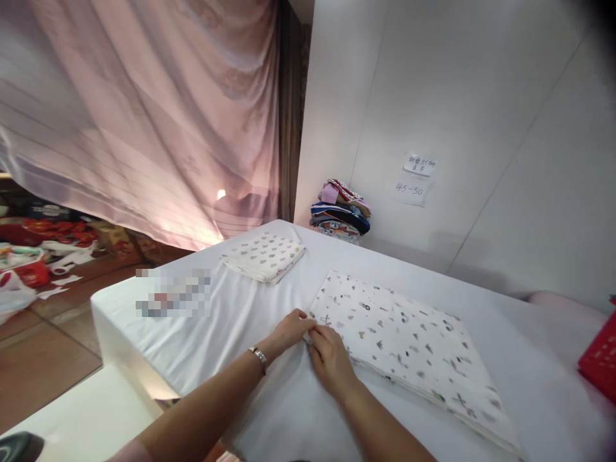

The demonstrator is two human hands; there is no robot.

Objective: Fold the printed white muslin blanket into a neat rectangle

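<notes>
A pale wall (462,109) stands beyond the table's far side, and a pink curtain (158,109) drapes across the left. The table (212,346), under a white cover, fills the middle; its left edge drops to a tiled floor (62,346). On it the big cloth (409,327), printed with small motifs, lies folded flat in layers, right of centre, its right end reaching toward the bottom of the view. A band of white cover runs between it and the far edge, and another stretch separates it from the small cloth (264,255), folded near the far corner. A pile (341,212) of folded fabrics rises beyond that edge, against the wall. At the right border a red bin (601,359) is cut off, its contents out of sight. On the floor at far left, a red basket (41,273) holds a pale, mixed heap, too blurred to name. The left hand (291,328) pinches the big cloth's near-left corner between thumb and forefinger; the right hand (331,359) meets it there, fingers bent and pressed together along the edge, though I cannot tell whether they grip fabric. A metal bracelet (260,359) circles the left wrist.
</notes>
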